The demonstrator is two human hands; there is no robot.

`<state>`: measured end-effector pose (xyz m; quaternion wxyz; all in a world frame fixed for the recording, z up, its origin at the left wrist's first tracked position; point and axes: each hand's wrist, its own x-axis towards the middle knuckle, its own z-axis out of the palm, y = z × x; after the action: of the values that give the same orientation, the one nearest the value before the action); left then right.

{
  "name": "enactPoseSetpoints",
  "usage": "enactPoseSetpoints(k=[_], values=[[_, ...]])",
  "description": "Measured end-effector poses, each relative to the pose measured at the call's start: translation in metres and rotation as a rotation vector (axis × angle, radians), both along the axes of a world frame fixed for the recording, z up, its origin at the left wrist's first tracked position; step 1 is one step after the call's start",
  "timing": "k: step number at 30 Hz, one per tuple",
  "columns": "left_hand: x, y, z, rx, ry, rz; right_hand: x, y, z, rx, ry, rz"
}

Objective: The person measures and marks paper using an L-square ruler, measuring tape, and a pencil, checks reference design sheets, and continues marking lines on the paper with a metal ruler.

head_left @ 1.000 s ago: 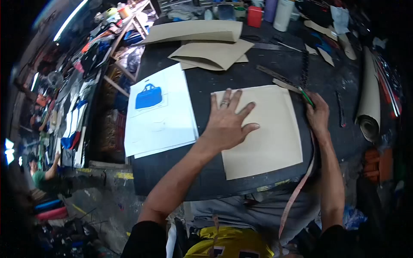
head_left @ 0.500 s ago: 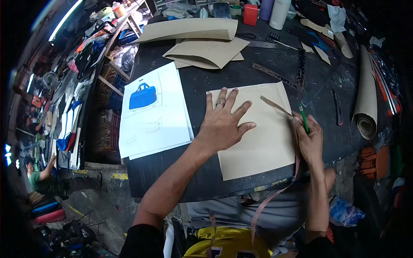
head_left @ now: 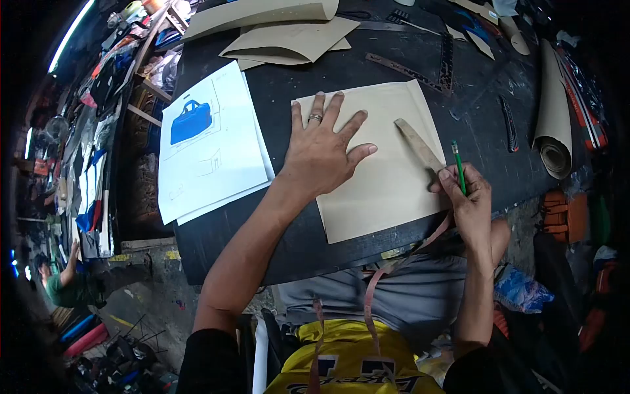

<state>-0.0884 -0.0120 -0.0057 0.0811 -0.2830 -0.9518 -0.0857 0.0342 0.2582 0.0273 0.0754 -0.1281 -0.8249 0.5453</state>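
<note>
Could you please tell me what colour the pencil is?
The pencil is green, seen best in the head view.

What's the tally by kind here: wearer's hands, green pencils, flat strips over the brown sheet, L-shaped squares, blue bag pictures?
Wearer's hands, left hand and right hand: 2
Green pencil, in the right hand: 1
Flat strip, over the brown sheet: 1
L-shaped square: 1
Blue bag picture: 1
Total: 6

The left hand (head_left: 319, 154) presses flat on the tan paper (head_left: 374, 203), the right hand (head_left: 469, 200) grips a thin strip (head_left: 419, 146) and green pencil (head_left: 459, 167), bag drawing (head_left: 191, 123) lying nearby!
</note>
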Motion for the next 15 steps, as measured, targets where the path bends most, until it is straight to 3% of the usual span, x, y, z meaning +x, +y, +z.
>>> enactPoseSetpoints(k=[10,15], values=[[0.002,0.003,-0.008,-0.020,0.028,-0.005,0.008,0.004,-0.021,0.073,0.027,0.002],[0.001,-0.004,-0.005,-0.002,0.038,0.012,0.002,0.000,-0.015,-0.014,-0.022,0.002]])
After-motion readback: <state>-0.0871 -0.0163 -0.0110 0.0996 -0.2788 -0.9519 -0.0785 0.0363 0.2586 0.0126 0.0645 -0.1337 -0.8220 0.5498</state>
